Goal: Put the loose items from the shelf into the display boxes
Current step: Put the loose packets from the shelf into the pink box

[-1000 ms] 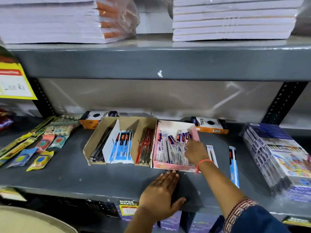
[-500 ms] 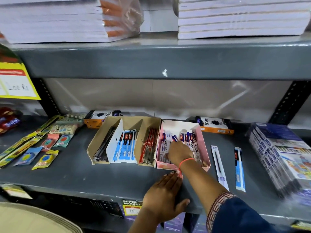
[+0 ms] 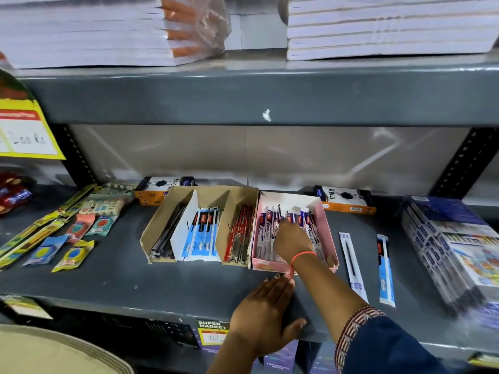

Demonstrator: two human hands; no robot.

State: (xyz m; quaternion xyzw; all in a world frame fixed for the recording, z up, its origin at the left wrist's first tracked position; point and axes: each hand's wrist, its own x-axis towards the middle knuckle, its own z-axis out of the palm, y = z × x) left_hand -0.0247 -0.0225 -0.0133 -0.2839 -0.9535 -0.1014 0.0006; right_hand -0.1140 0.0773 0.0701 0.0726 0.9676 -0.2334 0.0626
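A pink display box (image 3: 329,231) full of white-and-blue pen packets (image 3: 266,228) stands mid-shelf. My right hand (image 3: 293,240) reaches down into it, fingertips among the packets; the back of the hand hides whether it grips one. My left hand (image 3: 263,317) lies flat on the shelf's front edge, holding nothing. Right of the pink box, a white pen packet (image 3: 352,265) and a blue pen packet (image 3: 384,268) lie loose on the shelf. Left of it, a cardboard box (image 3: 159,220) holds black pens, blue packets (image 3: 202,233) and red packets (image 3: 239,236).
Two orange boxes (image 3: 345,201) (image 3: 162,188) sit behind the display boxes. A stack of flat colour packs (image 3: 453,244) fills the right end. Small sachets (image 3: 73,255) and long strips lie at the left. The upper shelf (image 3: 243,95) hangs low overhead with notebook stacks on it.
My right hand has moved from the right side of the pink box to its middle, among the packets. The left hand has stayed flat on the shelf edge.
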